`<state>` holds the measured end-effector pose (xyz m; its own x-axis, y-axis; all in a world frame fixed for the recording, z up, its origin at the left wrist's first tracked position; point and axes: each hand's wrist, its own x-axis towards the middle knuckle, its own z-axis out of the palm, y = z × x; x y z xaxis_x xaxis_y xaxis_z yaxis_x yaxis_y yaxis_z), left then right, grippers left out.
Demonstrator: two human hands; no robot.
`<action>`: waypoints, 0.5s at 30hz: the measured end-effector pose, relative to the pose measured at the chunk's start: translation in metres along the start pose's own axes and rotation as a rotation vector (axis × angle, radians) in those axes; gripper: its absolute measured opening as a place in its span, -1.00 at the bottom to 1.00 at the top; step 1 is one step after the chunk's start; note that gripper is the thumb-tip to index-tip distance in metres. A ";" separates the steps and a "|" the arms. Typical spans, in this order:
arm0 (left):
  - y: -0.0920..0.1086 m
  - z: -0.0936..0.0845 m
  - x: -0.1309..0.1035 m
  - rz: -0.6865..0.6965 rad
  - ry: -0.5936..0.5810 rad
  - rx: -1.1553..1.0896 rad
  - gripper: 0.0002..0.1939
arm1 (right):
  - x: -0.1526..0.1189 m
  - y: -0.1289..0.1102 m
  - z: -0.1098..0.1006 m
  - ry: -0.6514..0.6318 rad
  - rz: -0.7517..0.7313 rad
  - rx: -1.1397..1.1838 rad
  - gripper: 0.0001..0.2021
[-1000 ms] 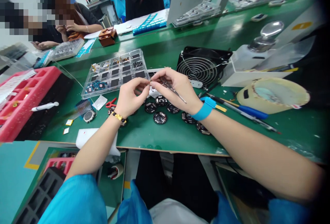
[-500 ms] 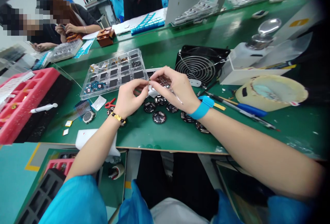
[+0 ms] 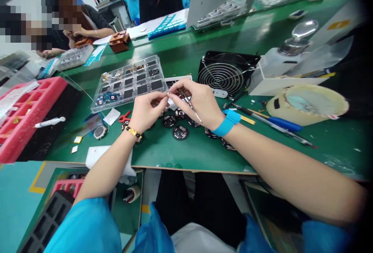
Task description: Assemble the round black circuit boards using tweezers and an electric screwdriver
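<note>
My left hand [image 3: 148, 110] is pinched closed at the fingertips, meeting the fingertips of my right hand [image 3: 199, 102] over the green bench. Whatever small part sits between the fingertips is too tiny to make out. Metal tweezers [image 3: 190, 105] lie in my right hand, held against the palm and pointing down to the right. Below and around the hands are several round black parts [image 3: 180, 132] with metallic pieces on them. Behind my left hand stands a clear compartment box [image 3: 128, 84] with small components.
A black fan [image 3: 222, 75] with a wire guard stands behind my right hand. To the right are a cream tape roll [image 3: 274, 107], pens and a white holder [image 3: 262, 84]. Red pliers [image 3: 124, 116] and a pink tray [image 3: 37, 109] lie left. Other people are across the bench.
My right hand has shifted slightly down, and the tweezers in it have tilted and moved a little left. My left hand has barely moved.
</note>
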<state>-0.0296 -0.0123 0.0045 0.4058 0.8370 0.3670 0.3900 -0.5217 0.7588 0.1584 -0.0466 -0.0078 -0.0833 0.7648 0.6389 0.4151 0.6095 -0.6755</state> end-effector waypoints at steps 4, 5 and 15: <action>0.003 -0.002 0.000 -0.034 -0.013 -0.006 -0.86 | -0.001 -0.003 0.000 -0.019 -0.012 -0.026 -0.93; 0.003 -0.002 0.001 -0.035 -0.010 -0.006 -0.88 | -0.001 -0.004 0.000 -0.024 -0.009 -0.020 -0.93; 0.001 -0.005 0.004 -0.045 0.058 0.015 -0.93 | 0.000 -0.001 -0.001 -0.009 0.068 0.125 -0.87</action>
<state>-0.0316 -0.0092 0.0093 0.3391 0.8674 0.3641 0.4195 -0.4859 0.7668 0.1583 -0.0475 -0.0066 -0.0669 0.8067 0.5872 0.3041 0.5770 -0.7580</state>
